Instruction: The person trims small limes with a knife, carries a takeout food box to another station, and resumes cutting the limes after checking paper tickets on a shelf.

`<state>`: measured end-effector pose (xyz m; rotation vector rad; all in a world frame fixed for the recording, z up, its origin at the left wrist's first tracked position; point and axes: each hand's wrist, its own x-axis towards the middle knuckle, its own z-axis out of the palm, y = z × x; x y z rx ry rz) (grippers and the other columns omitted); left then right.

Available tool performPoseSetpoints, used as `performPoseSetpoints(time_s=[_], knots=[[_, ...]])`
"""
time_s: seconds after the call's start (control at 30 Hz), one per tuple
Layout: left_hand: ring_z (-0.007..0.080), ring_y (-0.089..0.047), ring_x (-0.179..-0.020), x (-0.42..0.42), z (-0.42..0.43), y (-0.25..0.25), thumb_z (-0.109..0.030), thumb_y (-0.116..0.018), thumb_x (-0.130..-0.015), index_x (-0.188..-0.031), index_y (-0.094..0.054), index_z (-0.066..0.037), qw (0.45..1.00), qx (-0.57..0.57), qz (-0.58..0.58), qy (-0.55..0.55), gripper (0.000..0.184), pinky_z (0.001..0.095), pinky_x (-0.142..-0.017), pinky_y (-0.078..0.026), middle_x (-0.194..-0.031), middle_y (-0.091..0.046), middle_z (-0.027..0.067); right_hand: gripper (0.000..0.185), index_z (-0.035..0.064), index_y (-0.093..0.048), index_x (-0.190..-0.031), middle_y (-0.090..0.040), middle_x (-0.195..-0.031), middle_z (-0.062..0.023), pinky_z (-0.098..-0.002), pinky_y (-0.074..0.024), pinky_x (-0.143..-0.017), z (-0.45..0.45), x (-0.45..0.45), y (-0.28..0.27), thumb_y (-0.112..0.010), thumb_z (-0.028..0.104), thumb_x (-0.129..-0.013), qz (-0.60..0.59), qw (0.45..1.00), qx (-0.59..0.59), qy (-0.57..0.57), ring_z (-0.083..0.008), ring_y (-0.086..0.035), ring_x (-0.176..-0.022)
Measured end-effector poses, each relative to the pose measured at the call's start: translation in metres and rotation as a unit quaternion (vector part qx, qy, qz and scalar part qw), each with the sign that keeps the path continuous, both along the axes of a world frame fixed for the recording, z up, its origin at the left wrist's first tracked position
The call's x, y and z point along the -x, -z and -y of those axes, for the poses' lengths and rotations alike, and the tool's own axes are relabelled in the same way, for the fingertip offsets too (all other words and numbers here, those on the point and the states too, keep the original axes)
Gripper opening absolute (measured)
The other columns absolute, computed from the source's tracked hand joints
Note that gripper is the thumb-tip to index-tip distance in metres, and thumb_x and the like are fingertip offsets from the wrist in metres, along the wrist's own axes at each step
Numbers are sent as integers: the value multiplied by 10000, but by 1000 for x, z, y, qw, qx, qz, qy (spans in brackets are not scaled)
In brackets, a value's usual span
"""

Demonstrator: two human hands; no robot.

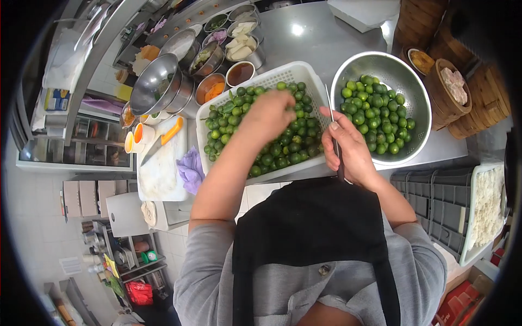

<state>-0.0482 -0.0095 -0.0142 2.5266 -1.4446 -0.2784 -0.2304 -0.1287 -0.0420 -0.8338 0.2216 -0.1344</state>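
While the left hand is over the far part of a white perforated basket, its fingers curled down and blurred among the small green limes, one cannot tell whether its grip has closed on a fruit. The right hand has a firm grip on a knife, whose dark handle points toward the person's black apron and whose thin blade points away, between the basket and a metal colander. Limes nearly fill the basket, and another heap of them lies in the colander, just right of it; both vessels sit on a metal tabletop. Left of the basket lies a crumpled purple cloth, next to a white cutting board bearing an orange-handled knife. Beyond the basket stands a bowl of brown liquid; right of the colander, a bamboo steamer holds pale pink pieces.
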Motion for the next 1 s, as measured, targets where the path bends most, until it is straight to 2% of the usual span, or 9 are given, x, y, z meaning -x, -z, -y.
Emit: performPoseSetpoints(time_s=[0.27,0.3,0.37,0.4,0.47,0.6,0.77,0.83,1.0], knots=[[291,-612,-941,16,-4,30,-147,-694,-811,-1133,-589,-63,1000,-23,-18,10,349,369,-859,-488,-981,-620,111,390,36,-380,-1351,-457,-682,-21,-205,-345,-405,3,7,-1,-391,213,-1003,1,994,95,-46,-69,-386,-434],[252,-620,-953,20,-7,22,-109,-673,-832,-1136,-585,-55,967,98,-235,-22,321,347,-837,-505,-1009,-608,102,380,47,-382,-1350,-459,-667,-15,-203,-339,-403,2,8,-3,-391,205,-1004,5,992,113,-52,-65,-382,-433],[177,-636,-946,39,-14,-2,2,-599,-875,-1182,-541,-29,756,261,-592,-99,315,294,-821,-536,-1037,-581,65,405,76,-352,-1390,-454,-646,-2,-193,-326,-406,0,10,-3,-394,194,-1005,9,988,143,-60,-56,-374,-432],[177,-636,-946,45,-19,-4,2,-599,-875,-1182,-541,-29,757,261,-591,-99,315,294,-821,-536,-1037,-581,65,405,76,-352,-1390,-454,-646,-2,-193,-326,-406,-1,11,-5,-394,194,-1005,10,988,142,-60,-56,-374,-432],[193,-630,-961,54,-24,-5,23,-605,-862,-1200,-516,-15,629,341,-689,-118,351,312,-853,-535,-1047,-581,70,452,97,-299,-1437,-453,-659,0,-188,-332,-414,-2,13,-10,-396,182,-1004,28,978,187,-91,-50,-381,-450],[127,-608,-913,53,-34,17,1,-637,-855,-1201,-536,-38,567,393,-714,-120,362,242,-824,-514,-1045,-583,35,521,153,-244,-1472,-471,-700,-2,-194,-364,-445,-4,12,-11,-434,179,-988,21,961,238,-138,-48,-413,-507],[113,-616,-890,53,-49,28,-62,-637,-878,-1272,-515,-23,591,429,-680,-66,415,246,-804,-519,-1023,-630,39,542,167,-200,-1488,-456,-683,-1,-181,-351,-436,-15,8,-7,-416,166,-990,17,952,269,-144,-44,-387,-488],[119,-615,-909,63,-49,16,-75,-619,-894,-1294,-510,-22,671,400,-614,-118,418,267,-821,-518,-1032,-630,39,572,167,-230,-1483,-459,-703,8,-202,-372,-540,-15,10,-13,-477,159,-968,0,952,272,-138,-50,-422,-605],[127,-616,-917,62,-51,19,-87,-611,-905,-1237,-541,-21,671,419,-601,-115,346,284,-830,-517,-1045,-629,51,547,161,-265,-1475,-453,-700,14,-201,-366,-545,-18,7,-10,-473,155,-969,13,955,264,-134,-49,-410,-602]])
